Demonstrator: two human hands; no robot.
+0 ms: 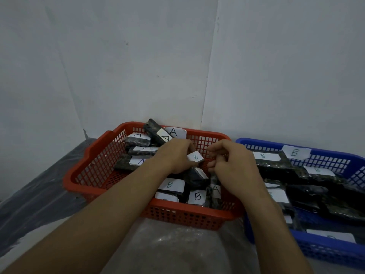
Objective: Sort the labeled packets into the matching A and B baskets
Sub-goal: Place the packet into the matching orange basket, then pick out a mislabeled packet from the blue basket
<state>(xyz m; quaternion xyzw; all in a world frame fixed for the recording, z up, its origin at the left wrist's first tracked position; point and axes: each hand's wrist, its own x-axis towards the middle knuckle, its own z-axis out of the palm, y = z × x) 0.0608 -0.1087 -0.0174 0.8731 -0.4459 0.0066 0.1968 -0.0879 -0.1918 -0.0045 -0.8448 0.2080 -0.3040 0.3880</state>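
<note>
Packets with paper letters are what this job is about, and the one view from the head shows them all. The left hand (177, 157) is curled round a dark packet marked B (195, 156) and holds it up over the middle of the red basket (187, 218). That basket has a paper A sign (174, 132) on its back rim, so a B packet does not belong there. I think that is why it is being lifted out.

The right hand (233, 161) is just beside the packet with its fingers bent, maybe to take it and pass it on. I cannot tell if those fingers pinch anything. It is the hand nearer the blue basket (325, 250), which stands just beside the red one on the right and has a B sign (295, 152). Sorted packets (262, 155) with B labels lie in it.

In the red basket, A packets (141, 161) are piled at the back left. More B packets (170, 184) lie at the front, so I think a lot of sorting is left. Both baskets stand on a shiny plastic sheet (177, 244).
</note>
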